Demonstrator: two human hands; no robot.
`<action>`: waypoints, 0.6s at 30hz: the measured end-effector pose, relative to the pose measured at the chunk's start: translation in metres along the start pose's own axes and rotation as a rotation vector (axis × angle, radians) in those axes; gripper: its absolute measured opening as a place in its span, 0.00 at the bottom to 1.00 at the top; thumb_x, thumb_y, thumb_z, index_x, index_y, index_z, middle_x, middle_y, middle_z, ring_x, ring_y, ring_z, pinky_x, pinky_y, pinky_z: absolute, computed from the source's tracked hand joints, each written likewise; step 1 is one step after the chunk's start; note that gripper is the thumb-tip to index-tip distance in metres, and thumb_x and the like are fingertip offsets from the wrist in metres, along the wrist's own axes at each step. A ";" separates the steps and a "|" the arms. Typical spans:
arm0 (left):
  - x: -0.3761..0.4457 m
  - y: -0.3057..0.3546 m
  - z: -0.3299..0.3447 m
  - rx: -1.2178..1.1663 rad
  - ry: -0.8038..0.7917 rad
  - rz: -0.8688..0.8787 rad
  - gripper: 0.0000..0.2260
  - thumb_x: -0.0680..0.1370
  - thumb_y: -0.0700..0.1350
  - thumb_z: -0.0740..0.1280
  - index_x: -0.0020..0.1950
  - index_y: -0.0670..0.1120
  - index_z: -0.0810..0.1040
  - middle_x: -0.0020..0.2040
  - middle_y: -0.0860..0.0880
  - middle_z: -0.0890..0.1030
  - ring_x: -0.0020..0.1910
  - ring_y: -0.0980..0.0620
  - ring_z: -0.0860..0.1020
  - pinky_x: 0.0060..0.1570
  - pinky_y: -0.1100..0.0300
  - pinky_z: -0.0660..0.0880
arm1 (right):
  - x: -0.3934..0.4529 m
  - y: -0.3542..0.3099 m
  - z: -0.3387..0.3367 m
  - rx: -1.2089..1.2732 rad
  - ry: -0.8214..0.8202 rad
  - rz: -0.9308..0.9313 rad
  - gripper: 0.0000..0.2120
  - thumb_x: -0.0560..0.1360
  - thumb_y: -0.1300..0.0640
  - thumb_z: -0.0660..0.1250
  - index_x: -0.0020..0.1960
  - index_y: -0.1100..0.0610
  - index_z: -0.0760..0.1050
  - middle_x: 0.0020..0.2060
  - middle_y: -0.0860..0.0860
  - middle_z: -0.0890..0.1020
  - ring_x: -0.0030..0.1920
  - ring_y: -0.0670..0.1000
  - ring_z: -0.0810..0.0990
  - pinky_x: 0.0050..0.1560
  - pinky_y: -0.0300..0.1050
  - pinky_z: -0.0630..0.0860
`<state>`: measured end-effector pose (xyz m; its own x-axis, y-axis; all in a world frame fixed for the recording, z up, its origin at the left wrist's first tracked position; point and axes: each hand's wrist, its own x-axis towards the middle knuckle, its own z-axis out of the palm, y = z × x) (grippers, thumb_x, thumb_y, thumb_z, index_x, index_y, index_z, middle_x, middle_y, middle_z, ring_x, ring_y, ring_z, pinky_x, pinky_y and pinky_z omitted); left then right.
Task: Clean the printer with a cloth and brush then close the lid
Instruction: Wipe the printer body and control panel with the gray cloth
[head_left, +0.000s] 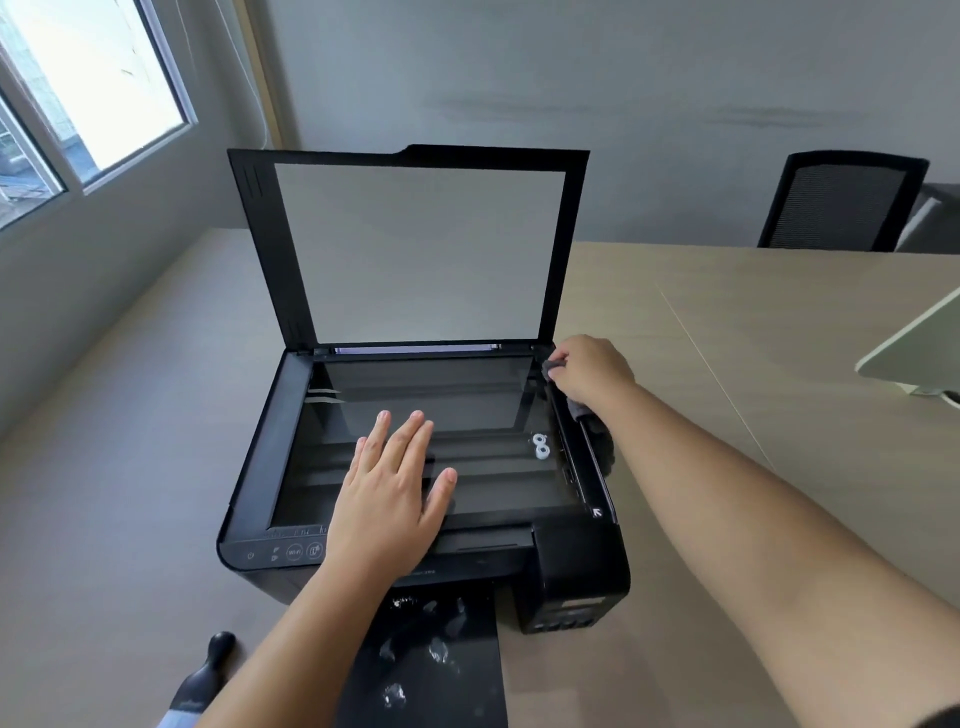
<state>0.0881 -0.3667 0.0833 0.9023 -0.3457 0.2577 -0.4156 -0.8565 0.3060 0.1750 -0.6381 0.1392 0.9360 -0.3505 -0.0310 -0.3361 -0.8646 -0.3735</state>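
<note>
A black printer (260, 457) sits on a beige table, its scanner lid (415, 249) standing upright and open. My left hand (395, 488) lies flat with fingers spread on the scanner glass (426, 395). My right hand (589, 371) is at the printer's far right corner, pinching a grey cloth (576, 410) against the right edge beside the glass. A black-handled brush (205, 675) lies on the table at the lower left, partly hidden by my left forearm.
The printer's output tray (447, 670) sticks out toward me, marked with whitish smudges. A black office chair (841, 200) stands behind the table at the right. A pale monitor base (914, 343) juts in at the right edge. Windows are at upper left.
</note>
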 end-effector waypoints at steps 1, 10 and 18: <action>0.000 0.000 0.000 0.000 0.005 -0.001 0.31 0.79 0.63 0.46 0.77 0.48 0.61 0.78 0.54 0.60 0.79 0.51 0.47 0.76 0.53 0.45 | 0.010 -0.006 0.002 -0.001 0.041 -0.003 0.09 0.75 0.56 0.65 0.51 0.48 0.81 0.53 0.50 0.81 0.50 0.55 0.79 0.42 0.42 0.72; -0.001 -0.001 0.002 0.008 0.030 0.006 0.29 0.80 0.61 0.49 0.75 0.47 0.65 0.76 0.53 0.64 0.78 0.49 0.52 0.75 0.52 0.52 | 0.003 0.006 0.013 -0.018 0.061 -0.011 0.09 0.75 0.58 0.65 0.52 0.49 0.81 0.53 0.50 0.80 0.52 0.55 0.78 0.43 0.43 0.70; 0.000 -0.002 0.003 0.007 0.032 0.018 0.29 0.80 0.61 0.50 0.74 0.46 0.67 0.75 0.52 0.67 0.78 0.48 0.55 0.74 0.49 0.58 | 0.032 -0.021 0.008 0.027 0.076 0.151 0.09 0.71 0.59 0.68 0.51 0.55 0.80 0.38 0.52 0.78 0.37 0.55 0.76 0.36 0.41 0.72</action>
<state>0.0887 -0.3662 0.0802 0.8905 -0.3490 0.2920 -0.4309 -0.8531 0.2942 0.2132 -0.6279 0.1386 0.8641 -0.5029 -0.0193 -0.4686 -0.7901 -0.3951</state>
